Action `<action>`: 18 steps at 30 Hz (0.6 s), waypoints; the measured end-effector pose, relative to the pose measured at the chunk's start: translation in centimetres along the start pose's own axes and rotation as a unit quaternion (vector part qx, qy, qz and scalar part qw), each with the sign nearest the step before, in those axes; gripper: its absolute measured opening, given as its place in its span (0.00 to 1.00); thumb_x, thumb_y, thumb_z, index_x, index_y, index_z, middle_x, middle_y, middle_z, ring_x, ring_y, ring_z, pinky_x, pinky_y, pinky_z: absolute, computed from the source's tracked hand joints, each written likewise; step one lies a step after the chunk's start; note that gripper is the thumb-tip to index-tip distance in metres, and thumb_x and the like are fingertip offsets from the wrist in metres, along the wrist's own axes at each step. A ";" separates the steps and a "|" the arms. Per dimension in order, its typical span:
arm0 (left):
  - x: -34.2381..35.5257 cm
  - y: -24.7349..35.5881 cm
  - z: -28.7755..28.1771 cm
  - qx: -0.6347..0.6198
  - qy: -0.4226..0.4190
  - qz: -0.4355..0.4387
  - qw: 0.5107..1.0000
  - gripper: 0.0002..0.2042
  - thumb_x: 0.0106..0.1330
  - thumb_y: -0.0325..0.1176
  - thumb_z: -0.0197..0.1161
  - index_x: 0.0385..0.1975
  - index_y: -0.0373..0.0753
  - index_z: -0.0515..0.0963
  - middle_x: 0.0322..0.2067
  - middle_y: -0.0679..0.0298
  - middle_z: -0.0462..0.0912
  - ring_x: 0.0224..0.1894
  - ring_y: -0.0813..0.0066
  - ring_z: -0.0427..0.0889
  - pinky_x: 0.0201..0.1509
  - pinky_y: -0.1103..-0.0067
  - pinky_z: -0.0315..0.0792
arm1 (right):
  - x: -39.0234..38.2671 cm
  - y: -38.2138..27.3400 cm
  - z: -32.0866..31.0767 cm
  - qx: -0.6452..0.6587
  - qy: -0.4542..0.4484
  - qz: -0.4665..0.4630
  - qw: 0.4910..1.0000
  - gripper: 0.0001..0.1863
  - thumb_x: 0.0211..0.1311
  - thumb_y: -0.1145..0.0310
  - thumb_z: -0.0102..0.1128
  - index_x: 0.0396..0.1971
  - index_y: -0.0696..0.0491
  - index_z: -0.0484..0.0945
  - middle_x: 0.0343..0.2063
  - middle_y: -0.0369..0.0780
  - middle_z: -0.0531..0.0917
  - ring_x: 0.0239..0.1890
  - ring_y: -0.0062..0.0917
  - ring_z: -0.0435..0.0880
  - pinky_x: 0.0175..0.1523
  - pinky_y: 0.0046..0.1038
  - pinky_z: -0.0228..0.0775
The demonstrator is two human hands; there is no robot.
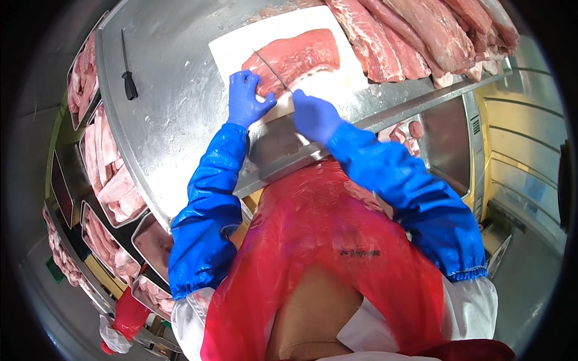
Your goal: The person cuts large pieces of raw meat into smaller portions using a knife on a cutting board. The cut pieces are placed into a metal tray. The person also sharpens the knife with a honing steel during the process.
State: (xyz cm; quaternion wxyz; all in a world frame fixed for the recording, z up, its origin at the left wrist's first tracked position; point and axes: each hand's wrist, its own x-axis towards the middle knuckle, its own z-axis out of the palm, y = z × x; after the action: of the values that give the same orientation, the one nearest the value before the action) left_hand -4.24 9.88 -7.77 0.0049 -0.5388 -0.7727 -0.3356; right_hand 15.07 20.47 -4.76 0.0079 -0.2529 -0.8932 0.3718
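Here, the right hand [316, 117] grips a knife [271, 69]; the left hand [245, 102] (curled) holds the meat [307, 53]. Slippage could nick those fingertips [254, 78].

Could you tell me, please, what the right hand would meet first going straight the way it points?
Beyond the knife it holds, the right hand would probably meet the meat on the white board first, though depth is unclear.

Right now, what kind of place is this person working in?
Probably a meat-cutting room: a knife is over a slab of raw meat on a white board, and more meat is piled on the metal table.
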 end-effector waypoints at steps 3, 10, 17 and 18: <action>-1.7 0.4 0.6 -0.008 0.018 -0.025 0.999 0.22 0.43 0.38 0.74 0.36 0.39 0.72 0.41 0.52 0.70 0.48 0.51 0.66 0.53 0.62 0.66 | -1.6 -2.2 -2.4 -0.105 -0.152 0.095 0.978 0.20 0.73 0.60 0.36 0.51 0.56 0.72 0.42 0.52 0.82 0.47 0.48 0.80 0.51 0.45 0.71; 0.5 0.3 0.4 0.013 0.023 0.002 1.000 0.20 0.44 0.41 0.71 0.34 0.39 0.72 0.38 0.52 0.71 0.45 0.51 0.68 0.51 0.62 0.66 | 4.6 1.2 1.3 -0.034 0.014 0.023 0.999 0.14 0.63 0.65 0.49 0.47 0.55 0.71 0.33 0.52 0.82 0.39 0.51 0.80 0.44 0.45 0.72; -0.3 -7.0 -1.4 0.010 0.084 -0.026 0.996 0.10 0.52 0.32 0.65 0.31 0.36 0.74 0.31 0.56 0.73 0.39 0.53 0.73 0.48 0.66 0.69 | -5.9 3.6 -2.1 -0.096 -0.108 0.039 0.989 0.13 0.64 0.65 0.48 0.44 0.55 0.69 0.27 0.53 0.82 0.33 0.51 0.81 0.38 0.51 0.71; 0.2 -7.3 -1.8 -0.006 0.093 -0.035 0.995 0.10 0.53 0.32 0.65 0.32 0.36 0.74 0.32 0.56 0.74 0.40 0.53 0.73 0.48 0.66 0.69 | -7.1 3.8 -3.4 -0.061 -0.061 0.002 0.996 0.12 0.64 0.65 0.49 0.42 0.55 0.70 0.25 0.52 0.81 0.29 0.51 0.81 0.36 0.51 0.71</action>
State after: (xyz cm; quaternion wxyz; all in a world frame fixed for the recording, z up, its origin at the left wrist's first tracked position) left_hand -11.09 7.64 -10.04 0.0615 -0.4780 -0.7851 -0.3890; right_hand 23.61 21.71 -3.63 -0.0624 -0.2312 -0.9125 0.3316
